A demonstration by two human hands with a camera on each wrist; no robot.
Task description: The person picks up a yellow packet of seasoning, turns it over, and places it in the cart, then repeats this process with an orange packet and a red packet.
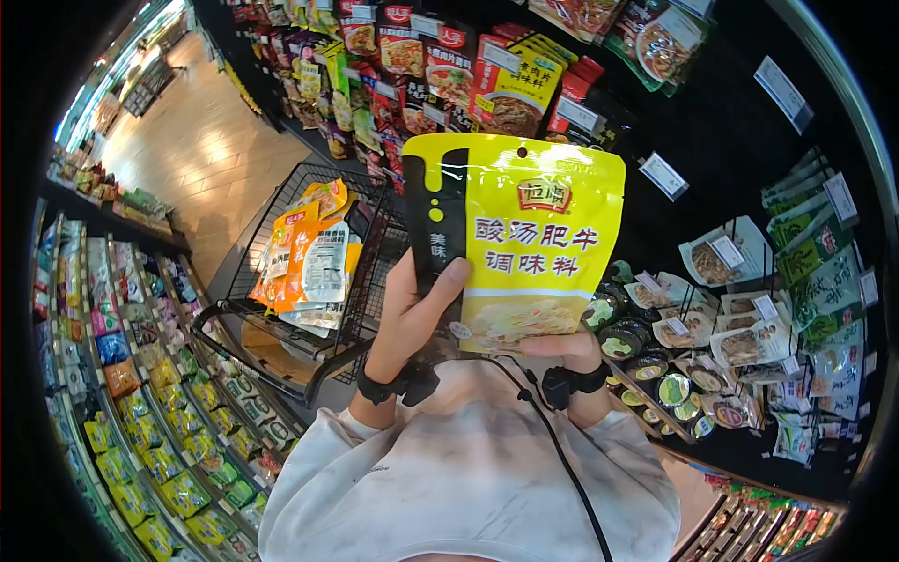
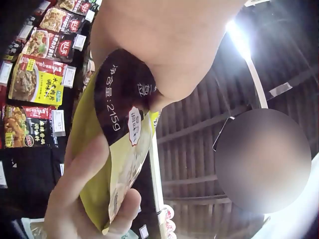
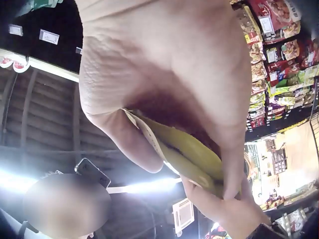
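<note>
A yellow seasoning pouch (image 1: 538, 225) with a black left strip and a picture of food faces me in the head view, held up in both hands. My left hand (image 1: 412, 304) grips its lower left side, thumb flat across the front. At the lower right corner, my right hand (image 1: 567, 348) pinches the pouch with the thumb in front. The left wrist view looks along the bottom of the pouch (image 2: 129, 127), whose dark part bears the print 215g. In the right wrist view the pouch edge (image 3: 184, 154) sits between thumb and fingers. The fingers behind it are hidden in the head view.
A black wire shopping cart (image 1: 309, 379) at the left carries several orange and white pouches (image 1: 314, 248). Hanging seasoning packets (image 1: 515, 84) fill the rack ahead. Packaged foods (image 1: 740, 328) line the right shelf, and snack shelves (image 1: 140, 393) curve along the left.
</note>
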